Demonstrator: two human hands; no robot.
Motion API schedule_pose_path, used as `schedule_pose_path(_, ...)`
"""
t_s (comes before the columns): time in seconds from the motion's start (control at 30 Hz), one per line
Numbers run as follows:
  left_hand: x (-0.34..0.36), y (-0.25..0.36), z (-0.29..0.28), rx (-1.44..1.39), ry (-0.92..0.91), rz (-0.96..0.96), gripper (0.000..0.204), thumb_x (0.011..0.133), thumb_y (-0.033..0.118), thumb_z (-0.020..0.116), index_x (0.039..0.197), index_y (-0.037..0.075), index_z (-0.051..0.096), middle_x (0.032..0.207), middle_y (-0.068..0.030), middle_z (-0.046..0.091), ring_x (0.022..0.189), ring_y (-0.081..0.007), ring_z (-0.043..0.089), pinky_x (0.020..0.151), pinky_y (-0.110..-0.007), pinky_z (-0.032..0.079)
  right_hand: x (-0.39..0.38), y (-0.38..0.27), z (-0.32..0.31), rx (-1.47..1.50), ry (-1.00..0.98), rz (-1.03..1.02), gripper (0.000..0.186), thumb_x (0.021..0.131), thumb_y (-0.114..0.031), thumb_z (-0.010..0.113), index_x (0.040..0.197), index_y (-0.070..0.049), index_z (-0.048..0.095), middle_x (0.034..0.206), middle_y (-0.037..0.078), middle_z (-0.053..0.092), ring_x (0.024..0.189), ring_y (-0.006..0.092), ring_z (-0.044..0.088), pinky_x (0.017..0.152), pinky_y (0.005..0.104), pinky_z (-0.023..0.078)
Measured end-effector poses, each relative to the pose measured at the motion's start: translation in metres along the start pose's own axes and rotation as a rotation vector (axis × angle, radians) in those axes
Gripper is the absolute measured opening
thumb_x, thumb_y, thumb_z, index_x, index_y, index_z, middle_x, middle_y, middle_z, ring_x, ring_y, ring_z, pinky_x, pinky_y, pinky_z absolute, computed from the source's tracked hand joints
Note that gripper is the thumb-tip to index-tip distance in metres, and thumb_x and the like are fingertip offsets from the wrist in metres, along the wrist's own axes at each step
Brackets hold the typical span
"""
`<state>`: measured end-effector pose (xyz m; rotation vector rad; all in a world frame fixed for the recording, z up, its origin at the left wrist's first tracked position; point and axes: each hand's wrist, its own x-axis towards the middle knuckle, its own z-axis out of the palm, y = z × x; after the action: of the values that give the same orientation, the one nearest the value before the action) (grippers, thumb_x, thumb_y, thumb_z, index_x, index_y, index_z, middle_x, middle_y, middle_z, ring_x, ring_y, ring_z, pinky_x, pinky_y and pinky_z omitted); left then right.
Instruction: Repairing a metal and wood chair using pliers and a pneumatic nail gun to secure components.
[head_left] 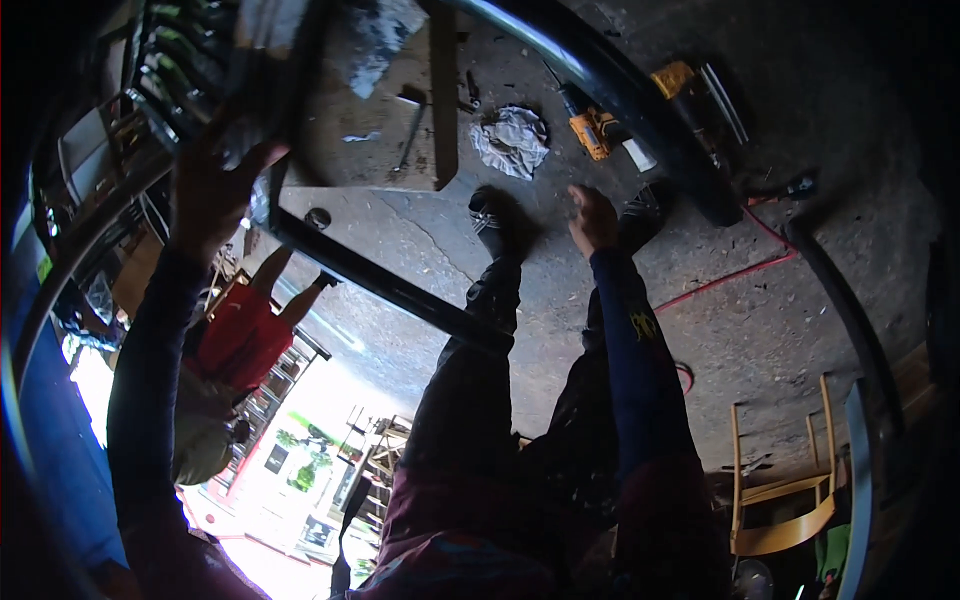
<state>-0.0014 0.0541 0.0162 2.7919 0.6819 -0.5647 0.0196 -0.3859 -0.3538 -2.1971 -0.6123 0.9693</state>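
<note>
Concrete floor (730, 350) below; black tube (380, 281) runs far-left to near-right. Left hand (210, 190) nearer, by far-left end, can't tell if gripping; right hand (595, 220) empty, loosely curled.

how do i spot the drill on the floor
On the grey floor, look just beyond the right hand. In view between a crumpled pale cloth and the thick dark tube lies the drill, set apart by its orange-yellow body and dark nose.

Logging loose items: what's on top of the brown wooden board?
A thin T-shaped tool, small pale scrap, bluish patch. A dark blurred bar covers the left edge of the board; anything behind is hidden.
</note>
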Motion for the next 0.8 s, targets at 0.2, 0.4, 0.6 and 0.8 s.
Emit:
schedule_pose_path(0.2, -0.012, -0.008, -0.023, 0.152, -0.068, -0.075, 0.067, 0.091, 0.042, 0.075, 0.13, -0.01, 0.058, 0.105, -0.0182, 0.07, 0.092, -0.0235, 0.07, 0.08, -0.035, 0.056, 0.119, -0.025, 0.112, -0.096, 0.174, -0.144, 0.034, 0.076, -0.003, 0.068, 0.109, -0.011, 0.072, 0.103, 0.015, 0.068, 0.098, 0.0345, 0.066, 0.085, 0.0446, 0.054)
schedule_pose_path(0.4, -0.016, -0.008, -0.004, -0.278, -0.023, -0.193, 0.067, 0.086, 0.02, 0.083, 0.137, -0.009, 0.05, 0.122, -0.0186, 0.066, 0.109, -0.022, 0.067, 0.091, -0.035, 0.055, 0.187, -0.02, 0.187, -0.106, 0.304, -0.125, 0.028, 0.078, -0.009, 0.064, 0.106, -0.01, 0.069, 0.098, 0.015, 0.063, 0.094, 0.034, 0.064, 0.078, 0.0461, 0.054)
schedule_pose_path(0.6, -0.017, 0.006, -0.035, -0.092, -0.002, -0.188, 0.061, 0.085, 0.025, 0.083, 0.131, -0.006, 0.057, 0.113, -0.0156, 0.067, 0.104, -0.0188, 0.065, 0.084, -0.033, 0.056, 0.126, -0.068, 0.16, 0.106, 0.325, -0.16, 0.018, 0.088, -0.023, 0.068, 0.08, -0.009, 0.06, 0.07, 0.014, 0.065, 0.068, 0.0362, 0.065, 0.061, 0.0497, 0.049)
schedule_pose_path(0.8, 0.001, 0.009, 0.023, -0.308, 0.148, 0.041, 0.061, 0.072, 0.03, 0.091, 0.12, 0.003, 0.065, 0.107, -0.0175, 0.072, 0.098, -0.0295, 0.071, 0.087, -0.039, 0.055, 0.002, -0.029, 0.045, -0.001, 0.274, -0.137, 0.014, 0.087, -0.006, 0.06, 0.099, -0.007, 0.068, 0.088, 0.018, 0.07, 0.08, 0.0386, 0.067, 0.069, 0.0475, 0.053)
